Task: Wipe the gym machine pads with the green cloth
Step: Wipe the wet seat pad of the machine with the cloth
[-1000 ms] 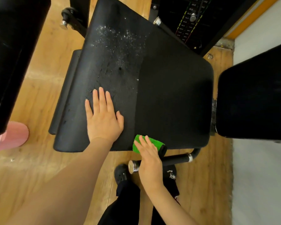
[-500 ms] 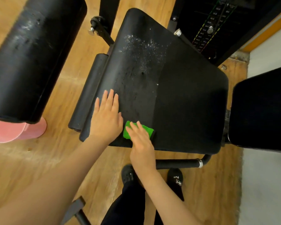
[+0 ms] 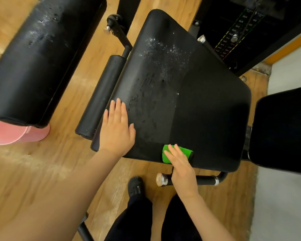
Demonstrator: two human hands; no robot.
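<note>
1. The right hand [image 3: 180,164] presses the folded green cloth [image 3: 178,152] flat under straight fingers at the near edge of the seat pad [image 3: 207,110]; half a second ago it lay further left, just beside the left thumb.
2. The left hand [image 3: 117,129] stays spread, palm down, holding nothing, on the pad's near-left corner.
3. White speckles and damp patches mark the pad's left half.
4. A roller pad [image 3: 42,58] stands to the left above a pink bucket [image 3: 16,134]; the backrest pad [image 3: 283,131] lies to the right.
</note>
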